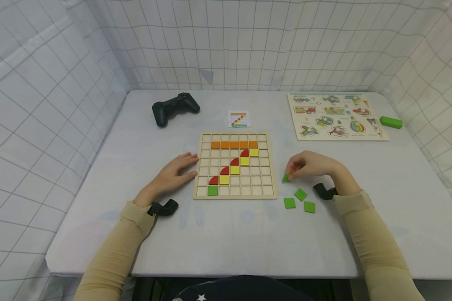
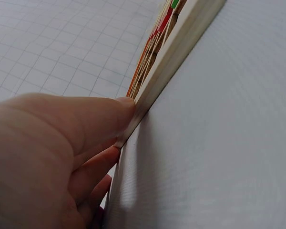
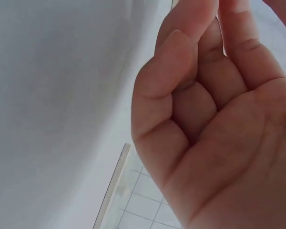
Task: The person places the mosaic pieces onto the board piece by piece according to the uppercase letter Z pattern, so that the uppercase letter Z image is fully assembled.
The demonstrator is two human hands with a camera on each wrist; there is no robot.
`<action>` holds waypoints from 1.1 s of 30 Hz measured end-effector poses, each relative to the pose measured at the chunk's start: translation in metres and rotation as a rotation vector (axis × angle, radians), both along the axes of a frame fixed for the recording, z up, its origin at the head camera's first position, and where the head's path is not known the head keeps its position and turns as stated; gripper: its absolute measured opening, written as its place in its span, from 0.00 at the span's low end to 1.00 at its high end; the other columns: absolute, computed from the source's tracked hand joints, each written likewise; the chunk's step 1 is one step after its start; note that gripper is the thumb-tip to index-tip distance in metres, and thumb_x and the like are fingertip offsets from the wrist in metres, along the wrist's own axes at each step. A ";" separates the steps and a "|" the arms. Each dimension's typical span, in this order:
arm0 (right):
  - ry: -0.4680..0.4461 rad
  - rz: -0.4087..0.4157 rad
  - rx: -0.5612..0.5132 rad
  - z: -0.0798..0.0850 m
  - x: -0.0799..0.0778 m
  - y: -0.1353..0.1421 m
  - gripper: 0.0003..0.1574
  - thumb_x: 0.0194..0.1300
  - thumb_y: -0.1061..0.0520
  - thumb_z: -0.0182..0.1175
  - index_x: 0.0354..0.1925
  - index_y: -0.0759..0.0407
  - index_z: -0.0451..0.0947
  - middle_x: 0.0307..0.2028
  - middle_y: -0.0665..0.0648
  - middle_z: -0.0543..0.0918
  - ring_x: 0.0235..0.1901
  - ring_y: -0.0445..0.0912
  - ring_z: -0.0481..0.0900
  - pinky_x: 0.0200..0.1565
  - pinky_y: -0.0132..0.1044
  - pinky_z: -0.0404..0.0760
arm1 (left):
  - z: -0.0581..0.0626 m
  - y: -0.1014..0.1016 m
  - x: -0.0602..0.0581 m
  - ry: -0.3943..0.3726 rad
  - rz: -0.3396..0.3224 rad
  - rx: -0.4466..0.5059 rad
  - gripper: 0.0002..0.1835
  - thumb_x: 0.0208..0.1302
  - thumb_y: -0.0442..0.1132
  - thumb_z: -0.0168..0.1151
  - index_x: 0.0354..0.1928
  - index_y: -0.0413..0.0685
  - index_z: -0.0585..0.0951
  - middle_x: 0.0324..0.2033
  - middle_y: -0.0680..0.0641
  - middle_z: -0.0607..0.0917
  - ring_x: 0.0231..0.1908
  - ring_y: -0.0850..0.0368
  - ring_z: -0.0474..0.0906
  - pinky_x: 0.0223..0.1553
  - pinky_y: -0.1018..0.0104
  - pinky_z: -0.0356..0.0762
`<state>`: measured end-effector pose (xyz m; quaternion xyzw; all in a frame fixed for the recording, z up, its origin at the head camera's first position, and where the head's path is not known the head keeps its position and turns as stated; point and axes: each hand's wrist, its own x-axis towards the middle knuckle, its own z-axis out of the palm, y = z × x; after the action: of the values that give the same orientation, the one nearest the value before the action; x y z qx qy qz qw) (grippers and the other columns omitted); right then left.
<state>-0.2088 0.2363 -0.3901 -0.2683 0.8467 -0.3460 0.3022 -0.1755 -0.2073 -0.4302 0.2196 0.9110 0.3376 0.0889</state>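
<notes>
A wooden grid board (image 1: 245, 191) lies on the table, its left edge touched by the thumb and fingertips of my left hand (image 1: 173, 173). On it sit a row of orange squares (image 1: 234, 145), a diagonal of red quarter-round pieces (image 1: 224, 171) beside yellow squares (image 1: 234, 170), and one green square (image 1: 212, 190) in the bottom row. To the right of the board, my right hand (image 1: 310, 164) pinches a green square tile (image 1: 286, 178) between thumb and fingers. The right wrist view hides that tile. Three loose green tiles (image 1: 300, 194) lie just below that hand.
Behind the board lies a small pattern card (image 1: 239, 119). A black game controller (image 1: 175, 108) is at the back left. At the back right are a picture puzzle board (image 1: 297, 125) and a green block (image 1: 391, 122). Grid-patterned cloth walls (image 1: 241, 46) surround the table.
</notes>
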 end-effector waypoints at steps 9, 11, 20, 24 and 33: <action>0.043 0.023 -0.067 0.010 -0.005 -0.031 0.08 0.58 0.55 0.66 0.34 0.56 0.79 0.27 0.52 0.79 0.29 0.46 0.72 0.31 0.34 0.72 | 0.000 0.000 0.000 -0.004 0.000 0.000 0.29 0.67 0.49 0.56 0.67 0.45 0.67 0.68 0.46 0.63 0.70 0.49 0.48 0.69 0.50 0.46; 0.056 0.039 -0.065 0.012 -0.005 -0.043 0.08 0.59 0.55 0.66 0.35 0.56 0.79 0.28 0.51 0.79 0.29 0.46 0.73 0.32 0.34 0.73 | 0.001 0.000 0.000 -0.006 0.001 0.002 0.29 0.67 0.50 0.56 0.66 0.45 0.68 0.68 0.46 0.63 0.70 0.49 0.48 0.69 0.50 0.46; 0.073 0.085 -0.021 0.023 0.005 -0.102 0.07 0.60 0.56 0.65 0.37 0.56 0.79 0.30 0.51 0.80 0.33 0.46 0.76 0.39 0.36 0.78 | 0.000 0.000 0.000 -0.005 -0.004 0.004 0.29 0.67 0.50 0.56 0.66 0.45 0.68 0.68 0.47 0.63 0.70 0.49 0.48 0.70 0.50 0.45; 0.076 0.122 -0.035 0.025 0.011 -0.123 0.08 0.59 0.56 0.65 0.37 0.56 0.79 0.31 0.50 0.80 0.33 0.44 0.76 0.38 0.36 0.78 | -0.001 0.000 0.000 -0.001 -0.005 0.016 0.30 0.67 0.51 0.56 0.67 0.45 0.67 0.68 0.47 0.63 0.70 0.49 0.48 0.69 0.50 0.45; 0.089 0.130 -0.002 0.015 0.018 -0.157 0.06 0.58 0.56 0.66 0.35 0.53 0.79 0.29 0.48 0.80 0.33 0.42 0.77 0.38 0.33 0.78 | -0.001 -0.001 0.000 0.005 -0.006 0.020 0.29 0.67 0.51 0.56 0.66 0.46 0.68 0.68 0.47 0.64 0.70 0.50 0.48 0.70 0.51 0.46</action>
<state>-0.1910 0.0793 -0.3754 -0.3380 0.8398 -0.3144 0.2857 -0.1754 -0.2082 -0.4315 0.2241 0.9072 0.3457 0.0855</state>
